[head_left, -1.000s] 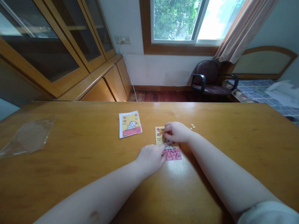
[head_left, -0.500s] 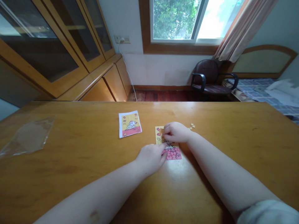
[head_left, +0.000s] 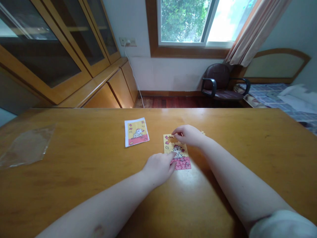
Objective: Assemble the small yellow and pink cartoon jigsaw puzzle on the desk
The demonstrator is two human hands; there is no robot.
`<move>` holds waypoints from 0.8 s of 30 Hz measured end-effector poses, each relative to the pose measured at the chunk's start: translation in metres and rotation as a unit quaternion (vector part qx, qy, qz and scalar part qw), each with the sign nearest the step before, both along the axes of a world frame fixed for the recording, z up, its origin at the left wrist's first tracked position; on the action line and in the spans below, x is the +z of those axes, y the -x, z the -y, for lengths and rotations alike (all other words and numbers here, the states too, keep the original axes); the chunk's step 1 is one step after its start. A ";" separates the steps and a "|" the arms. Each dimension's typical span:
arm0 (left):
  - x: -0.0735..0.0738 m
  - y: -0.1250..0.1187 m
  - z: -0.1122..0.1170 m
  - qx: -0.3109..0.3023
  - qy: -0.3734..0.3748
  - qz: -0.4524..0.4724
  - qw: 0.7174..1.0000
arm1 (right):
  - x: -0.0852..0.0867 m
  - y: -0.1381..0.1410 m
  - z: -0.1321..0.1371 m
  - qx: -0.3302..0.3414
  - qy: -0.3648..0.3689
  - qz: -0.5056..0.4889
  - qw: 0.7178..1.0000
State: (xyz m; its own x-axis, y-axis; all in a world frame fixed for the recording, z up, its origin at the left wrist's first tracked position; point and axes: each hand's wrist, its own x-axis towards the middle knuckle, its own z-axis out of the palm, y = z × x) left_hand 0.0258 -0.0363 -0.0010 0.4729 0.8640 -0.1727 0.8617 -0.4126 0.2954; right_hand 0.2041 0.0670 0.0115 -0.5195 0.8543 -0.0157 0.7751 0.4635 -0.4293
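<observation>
A small jigsaw puzzle [head_left: 182, 163] lies on the table, yellow at the top and pink at the bottom, with a white cartoon animal in a red hat. A gap near its top shows the wood beneath. My left hand [head_left: 158, 168] rests at the puzzle's lower left, fingers stretched out and touching the pink and white part. Over the top edge, my right hand [head_left: 189, 135] is bent in a pinch, fingertips on what looks like a yellow puzzle piece beside the gap. Loose yellow pieces [head_left: 203, 132] lie just beyond that hand, mostly hidden by it.
Left of the puzzle lies a printed reference picture [head_left: 137, 132] with the same cartoon. A clear plastic bag [head_left: 26, 145] is flat at the table's left. Past the wooden table's [head_left: 223, 119] far edge stand a glass-door cabinet [head_left: 99, 79], an office chair [head_left: 220, 81] and a bed [head_left: 269, 92].
My right hand has moved up from the puzzle's middle to its top edge, uncovering the cartoon's head and the gap. My left hand stays in place. The view shifts slightly.
</observation>
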 end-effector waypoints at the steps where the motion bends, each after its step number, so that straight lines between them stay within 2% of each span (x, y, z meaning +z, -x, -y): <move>1: 0.000 0.000 0.000 0.002 0.003 -0.003 1.000 | 0.001 -0.005 -0.004 -0.044 0.011 0.013 0.999; 4: -0.001 0.000 0.000 0.003 0.005 -0.002 1.000 | 0.005 -0.026 -0.016 -0.131 0.039 0.071 0.988; 10: -0.003 0.001 0.000 -0.001 0.002 0.007 1.000 | 0.017 -0.075 -0.030 -0.196 0.100 0.157 0.963; 15: -0.003 0.001 0.000 -0.003 -0.003 0.010 1.000 | 0.020 -0.095 -0.032 -0.171 0.143 0.187 0.957; 17: -0.003 0.001 0.000 -0.004 -0.002 0.010 1.000 | 0.019 -0.096 -0.031 -0.152 0.157 0.203 0.954; 22: -0.002 0.002 -0.001 -0.004 0.002 0.009 1.000 | 0.016 -0.089 -0.029 -0.146 0.126 0.213 0.958; 24: -0.002 0.002 -0.001 -0.003 0.001 0.008 1.000 | 0.013 -0.088 -0.029 -0.145 0.136 0.207 0.958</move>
State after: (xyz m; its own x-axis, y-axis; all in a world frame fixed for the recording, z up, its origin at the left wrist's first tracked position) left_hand 0.0241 -0.0357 -0.0026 0.4813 0.8605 -0.1671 0.8542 -0.4178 0.3094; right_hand 0.2916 0.0963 0.0245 -0.1628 0.8964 -0.4122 0.9842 0.1180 -0.1321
